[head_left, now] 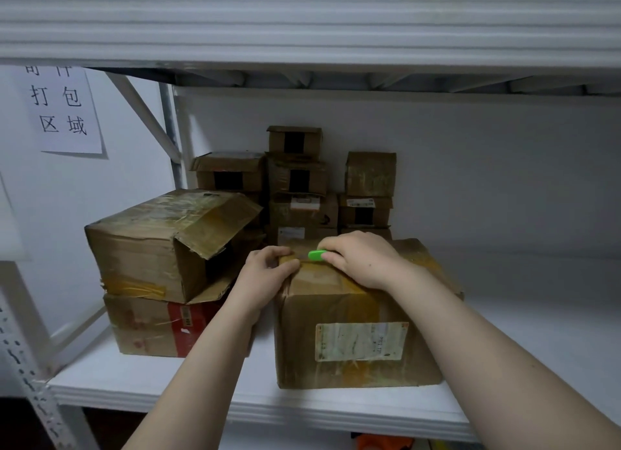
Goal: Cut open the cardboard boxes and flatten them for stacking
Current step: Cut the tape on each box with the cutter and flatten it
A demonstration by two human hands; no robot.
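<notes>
A taped brown cardboard box (356, 335) with a pale shipping label stands near the front of the white shelf (524, 342). My left hand (265, 275) grips its top left corner, fingers curled over the edge. My right hand (361, 258) rests on the box top and holds a small green cutter (317, 255), whose tip points left along the taped seam. The blade itself is hidden.
To the left, a box with an open flap (161, 241) lies on a red-marked box (151, 325). Several small boxes (302, 187) are stacked against the back wall. An upper shelf beam (302, 26) hangs overhead. A paper sign (60, 107) hangs at left.
</notes>
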